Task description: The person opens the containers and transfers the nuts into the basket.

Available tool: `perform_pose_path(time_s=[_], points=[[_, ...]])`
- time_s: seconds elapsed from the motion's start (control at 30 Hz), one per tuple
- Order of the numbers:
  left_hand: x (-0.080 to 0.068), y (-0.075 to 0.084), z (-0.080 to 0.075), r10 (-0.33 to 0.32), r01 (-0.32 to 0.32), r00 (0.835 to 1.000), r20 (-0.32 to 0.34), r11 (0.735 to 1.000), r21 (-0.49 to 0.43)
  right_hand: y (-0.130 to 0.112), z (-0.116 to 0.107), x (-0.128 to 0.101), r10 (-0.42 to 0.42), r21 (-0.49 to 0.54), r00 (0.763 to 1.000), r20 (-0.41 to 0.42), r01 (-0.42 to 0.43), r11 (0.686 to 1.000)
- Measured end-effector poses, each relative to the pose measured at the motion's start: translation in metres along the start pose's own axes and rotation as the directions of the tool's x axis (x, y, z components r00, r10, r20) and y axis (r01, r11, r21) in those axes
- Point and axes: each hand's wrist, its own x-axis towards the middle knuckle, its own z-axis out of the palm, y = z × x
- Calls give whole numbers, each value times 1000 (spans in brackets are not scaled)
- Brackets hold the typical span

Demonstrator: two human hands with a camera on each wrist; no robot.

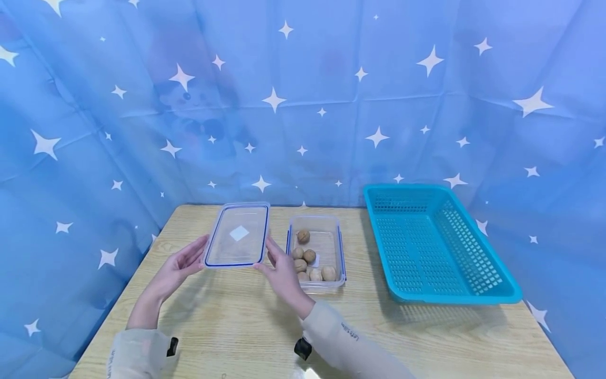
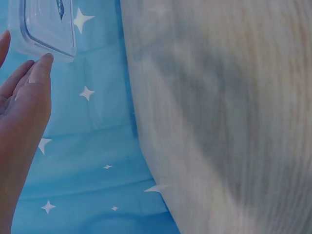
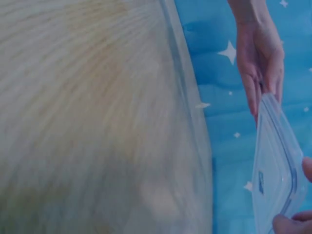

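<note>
While clear lid (image 1: 237, 235) hangs above desk (image 1: 246, 321) just left of open box (image 1: 316, 252), pinched at its side edges between left hand (image 1: 182, 264) and right hand (image 1: 283, 269), fingers mostly straight with tips and thumbs on the rim: lid-off stage, apparently mid-carry, box uncovered. Next move likely needs level travel, even pressure from both sides, then either a flat set-down on bare desk at left or squaring all four corners over the box rim. Count: one lid, one box, about seven walnuts (image 1: 310, 256) inside (front ones overlap), one empty teal basket (image 1: 433, 245) far right.
</note>
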Motion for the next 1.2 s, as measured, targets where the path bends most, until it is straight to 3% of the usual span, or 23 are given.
perform_pose_path(time_s=[0.33,1.03,1.2], points=[[-4,-12,-5,-63,62,998,24,998,32,9,16,-3,68,-60,998,-20,-69,996],[-11,-32,-11,-102,96,992,72,992,84,25,26,-9,176,-259,983,44,-159,953],[-12,-34,-13,-165,155,982,87,982,107,27,27,-10,195,-279,978,75,-167,946]])
